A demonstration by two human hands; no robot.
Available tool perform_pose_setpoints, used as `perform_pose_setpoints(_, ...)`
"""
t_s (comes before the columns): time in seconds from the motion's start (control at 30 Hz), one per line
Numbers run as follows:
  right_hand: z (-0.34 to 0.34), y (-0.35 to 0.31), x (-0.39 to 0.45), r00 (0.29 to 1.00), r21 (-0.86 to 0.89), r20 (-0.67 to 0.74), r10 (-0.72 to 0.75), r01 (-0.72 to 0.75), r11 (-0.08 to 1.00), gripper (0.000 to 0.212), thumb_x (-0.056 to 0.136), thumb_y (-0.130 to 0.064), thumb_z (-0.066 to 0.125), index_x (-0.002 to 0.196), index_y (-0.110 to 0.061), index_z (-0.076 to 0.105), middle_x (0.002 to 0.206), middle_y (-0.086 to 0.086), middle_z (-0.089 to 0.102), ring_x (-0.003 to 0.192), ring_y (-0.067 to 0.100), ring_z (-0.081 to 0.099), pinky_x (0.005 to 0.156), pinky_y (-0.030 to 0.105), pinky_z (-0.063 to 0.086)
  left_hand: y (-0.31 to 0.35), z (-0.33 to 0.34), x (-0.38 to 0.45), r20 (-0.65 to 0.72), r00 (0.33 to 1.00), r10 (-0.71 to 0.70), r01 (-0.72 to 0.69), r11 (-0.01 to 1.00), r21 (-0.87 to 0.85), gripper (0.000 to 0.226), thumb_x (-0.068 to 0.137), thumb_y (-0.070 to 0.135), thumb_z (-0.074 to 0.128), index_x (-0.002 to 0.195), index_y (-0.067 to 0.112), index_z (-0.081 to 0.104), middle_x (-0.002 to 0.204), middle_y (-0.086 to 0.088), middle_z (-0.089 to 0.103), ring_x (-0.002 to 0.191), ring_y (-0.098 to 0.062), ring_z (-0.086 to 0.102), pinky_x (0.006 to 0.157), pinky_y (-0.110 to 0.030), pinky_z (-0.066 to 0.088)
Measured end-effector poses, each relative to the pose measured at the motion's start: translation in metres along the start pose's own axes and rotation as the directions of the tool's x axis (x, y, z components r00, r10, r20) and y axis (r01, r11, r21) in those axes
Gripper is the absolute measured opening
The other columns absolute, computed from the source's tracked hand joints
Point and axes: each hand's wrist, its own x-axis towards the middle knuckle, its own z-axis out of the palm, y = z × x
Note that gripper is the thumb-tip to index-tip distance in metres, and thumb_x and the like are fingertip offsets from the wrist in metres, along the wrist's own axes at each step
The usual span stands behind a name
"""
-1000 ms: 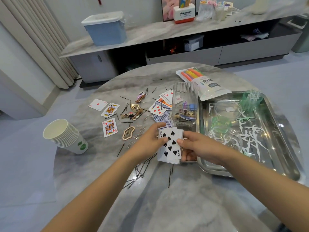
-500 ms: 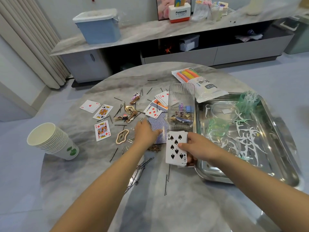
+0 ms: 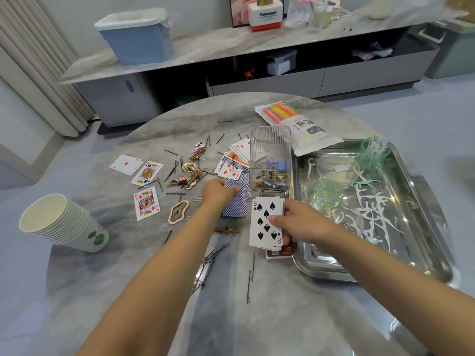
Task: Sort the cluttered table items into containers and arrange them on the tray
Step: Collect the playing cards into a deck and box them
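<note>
Cards (image 3: 266, 222) in a small face-up stack, eight of spades on top, sit in the right hand (image 3: 298, 223) just left of the tray (image 3: 424, 201); the thumb presses the top card and the curled fingers grip the stack from beneath. Under this stack a brown card box (image 3: 280, 253) lies on the table (image 3: 154, 278), touching the tray's near-left corner. The left hand (image 3: 218, 192) rests on a spread of face-down blue-backed cards (image 3: 236, 205), its fingertips bent onto them; whether they pinch a card cannot be told. Beyond lies a loose fan of face-up cards (image 3: 234, 163), touching the clear ribbed bin (image 3: 270, 160), which stands between the fan and the tray and holds binder clips and hair clips. Further left lie three single cards: a four of hearts (image 3: 126, 164), a king (image 3: 147, 173) beside it and a king of diamonds (image 3: 146, 202) nearer the viewer. Hair clips (image 3: 190, 173), an oval clip (image 3: 178, 211), a brown clip (image 3: 227, 229) and black bobby pins (image 3: 208, 263) are scattered among them. The tray contains clear and green plastic cups (image 3: 326, 194) and white floss picks (image 3: 370, 209). A bag of coloured rollers (image 3: 295, 124) lies behind, its near end overlapping the tray's far rim. Stacked paper cups (image 3: 59, 222) lie tilted at the table's left edge.
</note>
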Motion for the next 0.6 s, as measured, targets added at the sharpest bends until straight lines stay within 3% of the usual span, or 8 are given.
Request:
perform_pose_setpoints(0.1,-0.001,0.0,-0.002,1.0,0.007,-0.003,0.008,-0.008,1.0,0.022,0.096,-0.019,0.049,0.117,-0.013,0.052,0.097,0.007,0.07,0.055,0.013,0.059,0.049,0.019,0.04,-0.005,-0.012,-0.01,0.03,0.999,-0.014,0.014,1.0,-0.004,0.04,0.084,0.028,0.07,0.112,0.002,0.06,0.111,-0.013,0.064,0.104,-0.03,0.061,0.09,-0.041,0.049)
perform_pose_setpoints(0.17,-0.001,-0.001,-0.004,1.0,0.017,0.008,0.012,-0.012,1.0,0.02,0.096,-0.02,0.049,0.115,-0.013,0.052,0.096,0.008,0.07,0.056,0.013,0.058,0.05,0.02,0.04,-0.007,-0.025,-0.023,0.018,1.0,0.021,-0.02,0.995,-0.094,0.025,0.086,0.026,0.068,0.103,0.009,0.062,0.103,-0.008,0.066,0.089,-0.022,0.063,0.077,-0.036,0.052)
perform_pose_setpoints(0.23,-0.001,0.0,-0.004,0.999,0.028,0.027,0.026,-0.027,0.999,0.019,0.096,-0.019,0.049,0.113,-0.012,0.053,0.094,0.008,0.071,0.054,0.012,0.058,0.048,0.019,0.039,-0.005,-0.038,-0.041,0.042,0.998,0.039,-0.027,0.967,-0.252,0.02,0.087,0.022,0.067,0.104,0.012,0.064,0.094,-0.002,0.065,0.074,-0.01,0.06,0.059,-0.023,0.047)
perform_pose_setpoints(0.33,0.0,0.001,-0.002,0.993,0.117,0.081,0.084,-0.093,0.989,0.016,0.095,-0.016,0.051,0.108,-0.008,0.056,0.084,0.007,0.07,0.049,0.011,0.057,0.046,0.02,0.036,0.0,-0.053,-0.07,0.048,0.979,0.197,-0.168,0.923,-0.347,0.013,0.087,0.017,0.065,0.098,0.01,0.067,0.08,0.001,0.065,0.061,0.001,0.057,0.049,-0.011,0.041)
perform_pose_setpoints(0.4,-0.002,0.001,-0.002,0.981,0.262,0.153,0.118,-0.155,0.953,0.011,0.095,-0.014,0.052,0.1,-0.005,0.056,0.077,0.009,0.068,0.047,0.012,0.054,0.046,0.021,0.036,-0.001,-0.06,-0.09,0.059,0.936,0.346,-0.31,0.893,-0.327,0.015,0.085,0.009,0.066,0.099,0.011,0.071,0.075,0.001,0.064,0.057,-0.002,0.054,0.054,-0.014,0.043)
perform_pose_setpoints(0.5,-0.003,-0.002,-0.003,0.965,0.439,0.241,0.103,-0.204,0.875,0.011,0.096,-0.017,0.051,0.096,-0.007,0.055,0.075,0.01,0.065,0.047,0.011,0.051,0.046,0.02,0.038,-0.013,-0.062,-0.107,0.185,0.82,0.542,-0.484,0.828,-0.283,0.028,0.08,-0.001,0.068,0.095,0.022,0.073,0.103,0.006,0.069,0.092,-0.005,0.064,0.079,-0.019,0.051)
perform_pose_setpoints(0.6,0.0,-0.005,-0.003,0.963,0.528,0.261,0.063,-0.197,0.826,0.013,0.095,-0.021,0.051,0.092,-0.01,0.057,0.07,0.006,0.065,0.047,0.01,0.049,0.047,0.019,0.038,-0.024,-0.06,-0.117,0.329,0.747,0.578,-0.512,0.815,-0.27,0.027,0.078,0.013,0.071,0.103,0.023,0.072,0.123,0.012,0.061,0.117,-0.001,0.054,0.095,-0.018,0.045)
